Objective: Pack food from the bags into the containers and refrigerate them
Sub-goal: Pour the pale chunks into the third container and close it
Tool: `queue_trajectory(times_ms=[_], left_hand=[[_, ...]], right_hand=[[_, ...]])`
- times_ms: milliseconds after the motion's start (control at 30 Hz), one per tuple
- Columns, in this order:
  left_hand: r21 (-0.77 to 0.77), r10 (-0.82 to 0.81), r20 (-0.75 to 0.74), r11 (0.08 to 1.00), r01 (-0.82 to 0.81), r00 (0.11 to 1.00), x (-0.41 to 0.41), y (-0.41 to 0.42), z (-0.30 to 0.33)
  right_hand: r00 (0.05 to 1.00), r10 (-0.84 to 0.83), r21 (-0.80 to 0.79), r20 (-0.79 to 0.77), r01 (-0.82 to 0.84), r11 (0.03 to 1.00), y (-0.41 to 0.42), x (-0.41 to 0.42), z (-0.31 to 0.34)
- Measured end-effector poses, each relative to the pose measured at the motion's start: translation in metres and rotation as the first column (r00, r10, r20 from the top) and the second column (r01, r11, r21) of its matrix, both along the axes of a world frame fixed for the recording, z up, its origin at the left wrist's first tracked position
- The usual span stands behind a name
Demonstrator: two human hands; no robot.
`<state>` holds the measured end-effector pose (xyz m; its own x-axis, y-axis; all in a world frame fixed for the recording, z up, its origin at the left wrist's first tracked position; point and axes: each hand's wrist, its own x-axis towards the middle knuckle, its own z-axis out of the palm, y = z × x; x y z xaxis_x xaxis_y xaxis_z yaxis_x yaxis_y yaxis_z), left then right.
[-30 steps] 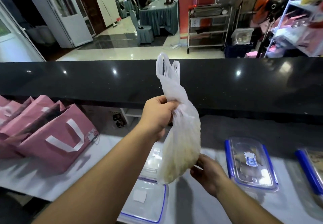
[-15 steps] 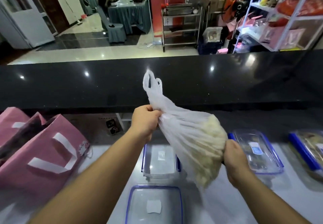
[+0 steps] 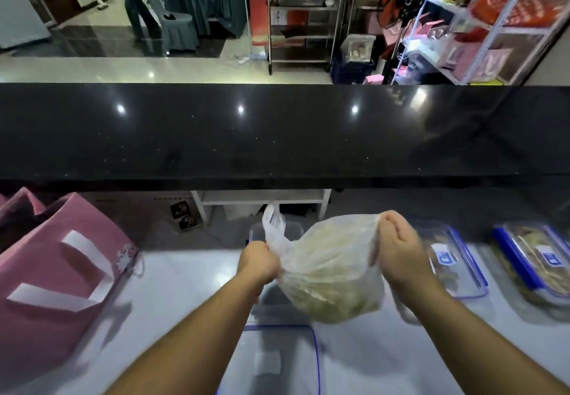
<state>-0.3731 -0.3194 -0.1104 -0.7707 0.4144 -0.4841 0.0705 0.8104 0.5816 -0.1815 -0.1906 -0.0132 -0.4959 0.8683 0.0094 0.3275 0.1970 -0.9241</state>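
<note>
A thin white plastic bag (image 3: 330, 271) full of pale yellowish food hangs over the white table, lying almost sideways. My left hand (image 3: 259, 263) grips its twisted neck just below the handles. My right hand (image 3: 398, 252) grips the bag's bottom end, lifted as high as the neck. Under the bag an open clear container (image 3: 277, 231) is mostly hidden. A blue-rimmed lid (image 3: 277, 360) lies flat on the table near me.
Pink gift bags (image 3: 58, 277) with white handles stand at the left. Two closed blue-latched containers (image 3: 453, 262) (image 3: 536, 259) sit at the right, the far one holding food. A raised black counter (image 3: 277, 132) runs across behind the table.
My right hand has raised the bag's bottom from low to level with the neck, tipping the bag sideways. My left hand has come down with the neck. The camera has tilted downward.
</note>
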Motion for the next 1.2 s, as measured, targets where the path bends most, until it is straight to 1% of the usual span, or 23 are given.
queue_trajectory(times_ms=[133, 200, 267, 367, 400, 433, 567, 600, 633, 667, 700, 733, 767, 800, 833, 867, 933, 967, 1000, 1067, 1133, 1167, 1200], left_hand=[[-0.178, -0.165, 0.031, 0.970, 0.167, 0.986, -0.004, 0.002, -0.008], [-0.290, -0.286, 0.054, 0.912, 0.289, 0.957, -0.006, 0.003, -0.008], [-0.359, -0.403, 0.043, 0.848, 0.391, 0.914, -0.009, 0.004, -0.010], [-0.424, -0.546, -0.046, 0.769, 0.478, 0.837, -0.014, 0.003, -0.008], [-0.424, -0.551, -0.089, 0.775, 0.469, 0.830, -0.017, 0.001, -0.007], [-0.419, -0.526, -0.120, 0.796, 0.437, 0.842, -0.022, -0.001, -0.006], [-0.339, -0.345, -0.175, 0.900, 0.272, 0.922, -0.046, -0.019, 0.005], [-0.273, -0.324, -0.190, 0.924, 0.267, 0.927, -0.050, -0.024, 0.010], [-0.164, -0.314, -0.197, 0.944, 0.285, 0.929, -0.052, -0.029, 0.017], [-0.015, -0.312, -0.196, 0.949, 0.315, 0.930, -0.051, -0.036, 0.024], [0.152, -0.315, -0.174, 0.928, 0.341, 0.933, -0.044, -0.043, 0.033], [0.310, -0.326, -0.142, 0.882, 0.355, 0.935, -0.035, -0.050, 0.043], [0.438, -0.351, -0.117, 0.821, 0.365, 0.929, -0.023, -0.056, 0.054], [0.505, -0.386, -0.110, 0.772, 0.386, 0.916, -0.011, -0.061, 0.061], [0.510, -0.419, -0.124, 0.751, 0.420, 0.900, 0.001, -0.064, 0.064], [0.459, -0.431, -0.171, 0.761, 0.458, 0.886, 0.012, -0.064, 0.063], [0.251, -0.398, -0.344, 0.834, 0.492, 0.851, 0.028, -0.057, 0.054], [0.183, -0.358, -0.426, 0.865, 0.467, 0.831, 0.031, -0.051, 0.049], [0.163, -0.311, -0.484, 0.886, 0.433, 0.818, 0.033, -0.046, 0.045], [0.232, -0.212, -0.511, 0.899, 0.371, 0.833, 0.030, -0.040, 0.041], [0.322, -0.142, -0.460, 0.893, 0.314, 0.876, 0.024, -0.038, 0.040], [0.351, -0.123, -0.445, 0.888, 0.299, 0.887, 0.021, -0.040, 0.042], [0.375, -0.103, -0.463, 0.877, 0.300, 0.880, 0.016, -0.041, 0.043]], right_hand=[[0.991, 0.128, 0.069, 0.041, -0.130, 0.989, -0.012, -0.027, 0.007], [0.981, 0.183, 0.084, 0.068, -0.188, 0.979, -0.018, -0.043, 0.012], [0.970, 0.212, 0.121, 0.119, -0.226, 0.967, -0.024, -0.059, 0.019], [0.964, 0.208, 0.124, 0.163, -0.229, 0.965, -0.029, -0.081, 0.026], [0.966, 0.203, 0.097, 0.163, -0.220, 0.971, -0.030, -0.086, 0.027], [0.967, 0.200, 0.067, 0.159, -0.212, 0.975, -0.031, -0.090, 0.028], [0.975, 0.163, -0.027, 0.150, -0.161, 0.987, -0.028, -0.098, 0.029], [0.978, 0.150, -0.052, 0.142, -0.144, 0.988, -0.028, -0.100, 0.029], [0.982, 0.139, -0.086, 0.129, -0.128, 0.988, -0.028, -0.103, 0.029], [0.986, 0.129, -0.123, 0.108, -0.115, 0.986, -0.027, -0.105, 0.028], [0.989, 0.118, -0.163, 0.089, -0.102, 0.981, -0.027, -0.109, 0.028], [0.992, 0.106, -0.203, 0.070, -0.090, 0.975, -0.027, -0.112, 0.028], [0.994, 0.099, -0.236, 0.056, -0.083, 0.968, -0.028, -0.116, 0.028], [0.994, 0.097, -0.264, 0.047, -0.081, 0.961, -0.029, -0.120, 0.027], [0.995, 0.095, -0.286, 0.043, -0.079, 0.955, -0.030, -0.124, 0.027], [0.995, 0.091, -0.309, 0.035, -0.076, 0.948, -0.031, -0.128, 0.027], [0.997, 0.080, -0.370, 0.014, -0.069, 0.927, -0.033, -0.135, 0.026], [0.997, 0.075, -0.399, 0.014, -0.063, 0.915, -0.033, -0.137, 0.026], [0.997, 0.075, -0.421, 0.013, -0.063, 0.905, -0.032, -0.139, 0.026], [0.996, 0.088, -0.461, -0.024, -0.089, 0.883, -0.029, -0.140, 0.025], [0.990, 0.133, -0.491, -0.049, -0.140, 0.860, -0.025, -0.138, 0.027], [0.987, 0.156, -0.479, -0.035, -0.154, 0.864, -0.021, -0.134, 0.025], [0.986, 0.164, -0.434, -0.002, -0.149, 0.888, -0.014, -0.129, 0.022]])
